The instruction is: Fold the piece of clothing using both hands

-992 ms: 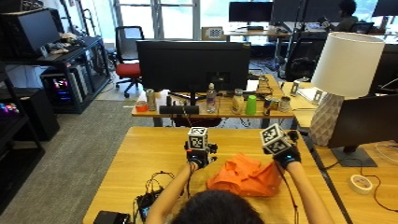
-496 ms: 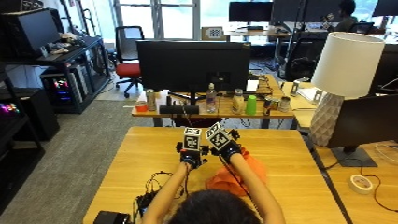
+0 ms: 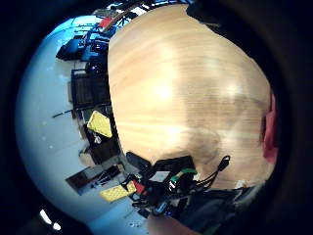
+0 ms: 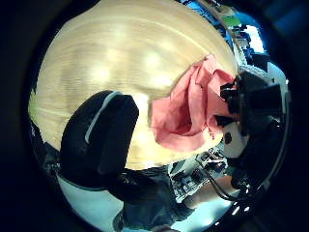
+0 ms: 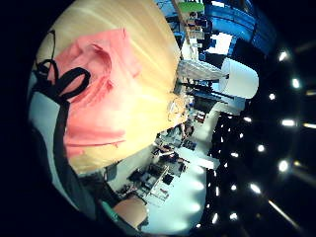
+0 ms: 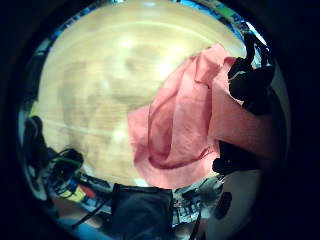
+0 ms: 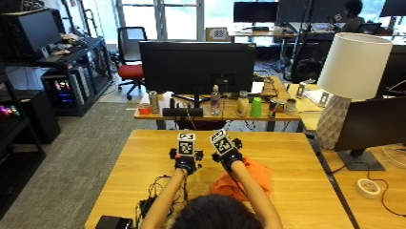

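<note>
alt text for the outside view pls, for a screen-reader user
A person at a wooden table reaches forward with both gloved hands, left hand and right hand close together above an orange garment crumpled on the table. A dark monitor and white lamp stand on desks beyond.

Bare wooden table (image 3: 186, 93), garment (image 3: 270, 132) at its edge, cables (image 3: 205, 176) nearby.

Grey carpet (image 7: 95, 129) runs under the wooden worktop (image 7: 126, 162); beyond it stand a dark monitor (image 7: 197, 59), a white lamp (image 7: 352, 67), a red office chair (image 7: 130, 71) and bright windows (image 7: 171, 19).
</note>
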